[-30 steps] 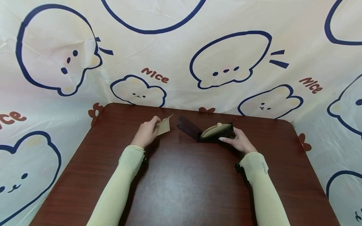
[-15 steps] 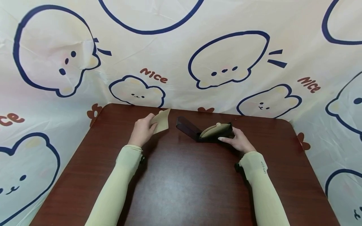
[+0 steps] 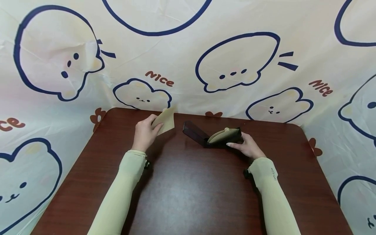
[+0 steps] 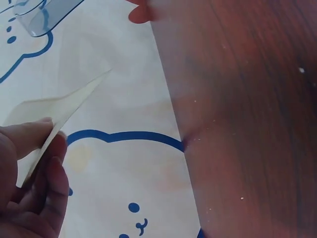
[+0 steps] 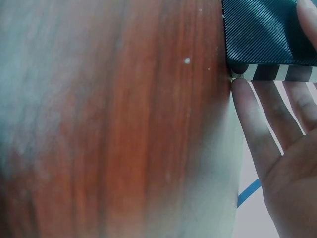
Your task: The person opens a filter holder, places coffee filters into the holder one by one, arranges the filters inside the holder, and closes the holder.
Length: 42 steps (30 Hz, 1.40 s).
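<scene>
My left hand (image 3: 144,132) pinches a thin cream sheet (image 3: 167,123) between thumb and fingers, raised over the table's back left. In the left wrist view the sheet (image 4: 74,101) looks bent, with one pointed corner standing up; whether it is paper or card I cannot tell. To its right, a dark hinged case (image 3: 195,133) lies with its lid tipped back to the left. A rounded cream piece (image 3: 218,135) with a small pale knob on top shows inside it. My right hand (image 3: 249,147) grips the case's right end, thumb on its ribbed black side (image 5: 267,32).
A brown wood-grain table (image 3: 188,195) spreads beneath both hands. Behind it and at both sides hangs a pale sheet with cartoon prints (image 3: 188,58), meeting the table's back edge. A clear plastic piece (image 4: 42,20) shows at the left wrist view's top corner.
My left hand has risen and drawn slightly left with the cream sheet, which now shows more of its face and reaches over the table's back edge. The right hand and case stay put.
</scene>
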Tool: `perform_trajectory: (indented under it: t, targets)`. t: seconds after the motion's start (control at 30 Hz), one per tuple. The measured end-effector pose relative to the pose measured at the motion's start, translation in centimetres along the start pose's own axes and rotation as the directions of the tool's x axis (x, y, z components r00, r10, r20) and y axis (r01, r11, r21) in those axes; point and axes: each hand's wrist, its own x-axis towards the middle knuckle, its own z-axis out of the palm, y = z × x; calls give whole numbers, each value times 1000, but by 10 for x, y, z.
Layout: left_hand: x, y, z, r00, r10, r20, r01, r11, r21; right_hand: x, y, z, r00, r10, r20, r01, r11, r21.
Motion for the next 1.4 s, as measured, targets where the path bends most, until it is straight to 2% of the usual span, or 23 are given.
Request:
perform_trajectory:
  t: [0.17,0.37,0.53,0.73,1.0,1.4]
  targets:
    - [2,2,-2,999,-11,-31,11,1000,-21,-1,0,0,1000,5,4,-5,1000,3]
    - [9,7,-4,997,6,-77,-11,998,-67,0,1,-1,1000,15,0,-15,1000,-1]
    - [16,16,-7,990,43,-135,-57,993,-102,-1,0,-1,999,32,9,-32,999,3]
    - [23,30,-10,977,98,-188,-122,985,-119,-1,0,-1,1000,1,10,-1,1000,7]
    - [28,46,-11,968,101,-230,-146,971,-189,0,1,-2,1000,12,6,-12,1000,-6]
    - [32,70,-5,974,137,-179,-180,950,-254,-1,1,-1,1000,11,1,-11,1000,1]
